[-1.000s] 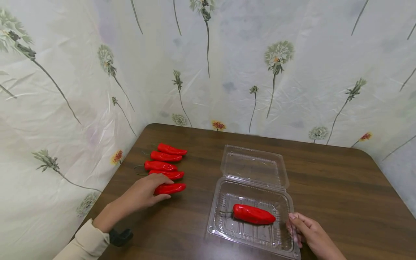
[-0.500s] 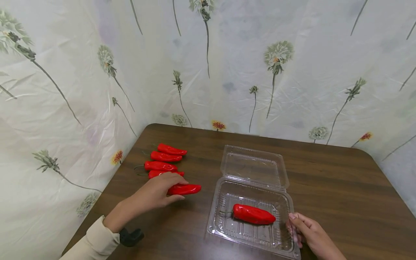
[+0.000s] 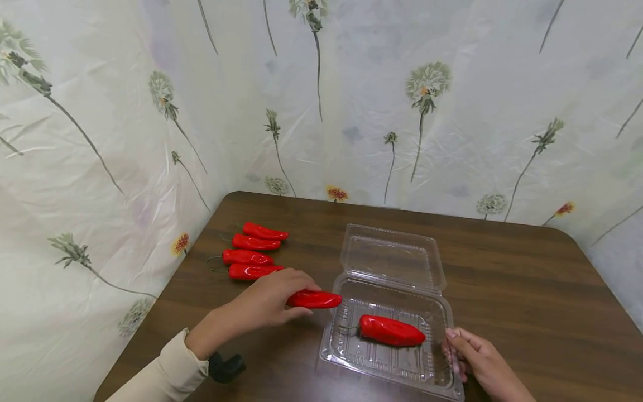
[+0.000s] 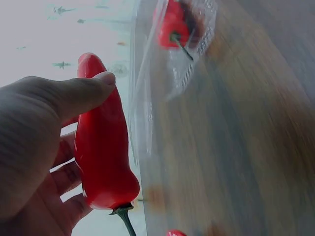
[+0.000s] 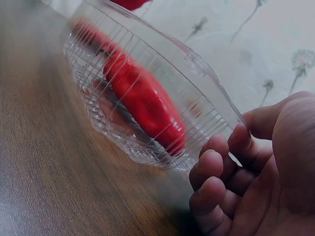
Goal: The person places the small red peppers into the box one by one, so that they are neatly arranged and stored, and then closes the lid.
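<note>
presently, the left hand (image 3: 273,298) pinches one red pepper (image 3: 315,300) between thumb and fingers, just at the left side of the clear plastic box (image 3: 329,353). the relation that seems to matter most is the line of that pepper: its tip points rightward over the box's left rim, its stem end lies back toward the palm, and its long axis runs almost parallel to the pepper inside the box (image 3: 392,330), aimed at the bare strip beyond that one. whether the tip touches the rim, i cannot tell. at the box's right rim, the right hand (image 3: 477,357) pinches the edge between thumb and forefinger. the lid (image 3: 394,257) lies open beyond the box, and four other peppers (image 3: 251,257) lie well left of it.
</note>
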The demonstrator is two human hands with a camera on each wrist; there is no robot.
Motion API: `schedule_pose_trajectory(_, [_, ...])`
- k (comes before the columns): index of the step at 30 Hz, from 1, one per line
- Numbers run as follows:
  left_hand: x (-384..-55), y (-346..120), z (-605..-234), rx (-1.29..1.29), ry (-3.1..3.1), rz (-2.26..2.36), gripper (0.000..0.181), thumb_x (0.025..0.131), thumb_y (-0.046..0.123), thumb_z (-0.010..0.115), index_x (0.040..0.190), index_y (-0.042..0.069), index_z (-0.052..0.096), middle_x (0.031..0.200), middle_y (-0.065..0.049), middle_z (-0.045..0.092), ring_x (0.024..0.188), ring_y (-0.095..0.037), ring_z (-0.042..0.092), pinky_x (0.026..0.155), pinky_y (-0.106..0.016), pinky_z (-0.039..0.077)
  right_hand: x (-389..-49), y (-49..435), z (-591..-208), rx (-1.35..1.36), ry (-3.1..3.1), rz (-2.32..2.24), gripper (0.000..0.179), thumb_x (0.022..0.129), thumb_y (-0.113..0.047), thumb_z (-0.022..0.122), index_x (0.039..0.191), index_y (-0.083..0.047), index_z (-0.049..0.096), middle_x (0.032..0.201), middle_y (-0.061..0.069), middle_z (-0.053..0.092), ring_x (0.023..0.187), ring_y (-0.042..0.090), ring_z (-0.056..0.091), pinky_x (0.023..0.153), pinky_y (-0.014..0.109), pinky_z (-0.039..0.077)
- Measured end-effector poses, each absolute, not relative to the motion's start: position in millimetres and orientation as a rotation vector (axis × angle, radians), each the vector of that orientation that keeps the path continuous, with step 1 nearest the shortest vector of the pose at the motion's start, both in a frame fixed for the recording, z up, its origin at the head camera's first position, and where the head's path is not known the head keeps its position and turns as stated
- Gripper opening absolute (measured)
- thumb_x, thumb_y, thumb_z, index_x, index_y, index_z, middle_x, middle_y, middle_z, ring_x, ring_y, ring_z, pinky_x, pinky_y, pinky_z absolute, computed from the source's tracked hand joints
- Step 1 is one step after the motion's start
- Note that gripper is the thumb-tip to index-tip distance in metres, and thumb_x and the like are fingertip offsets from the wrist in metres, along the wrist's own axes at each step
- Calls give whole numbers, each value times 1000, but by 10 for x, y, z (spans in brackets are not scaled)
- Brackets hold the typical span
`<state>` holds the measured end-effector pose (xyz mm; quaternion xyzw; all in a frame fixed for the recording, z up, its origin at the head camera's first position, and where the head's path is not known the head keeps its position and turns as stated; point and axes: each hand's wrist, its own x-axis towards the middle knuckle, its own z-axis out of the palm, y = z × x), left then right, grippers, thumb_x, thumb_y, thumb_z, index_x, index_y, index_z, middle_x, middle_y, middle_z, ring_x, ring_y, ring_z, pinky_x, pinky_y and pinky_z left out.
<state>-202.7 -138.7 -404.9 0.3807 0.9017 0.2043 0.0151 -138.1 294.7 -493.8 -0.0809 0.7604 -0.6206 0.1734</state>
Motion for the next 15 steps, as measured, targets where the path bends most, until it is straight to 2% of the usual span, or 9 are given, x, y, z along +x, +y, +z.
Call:
schedule_pose_trajectory(7, [-2020,-1133,-4044,1276,2745,622,41,90,31,78,129,23,67,123,9,66,111,-9,57,91,-24,50,-1386,2949,-4929,-224,2168,-1749,41,112,-22,34,94,10,52,74,-3,56,59,8,51,51,30,51])
schedule_pose_trajectory(15, [-1987,-820,-4059,1465,2701,523,40,91,32,76,128,21,66,124,6,66,114,-9,58,94,-22,49,-1391,2962,-4961,-249,2168,-1762,40,112,-20,33,92,9,52,73,-1,55,57,11,50,50,31,50])
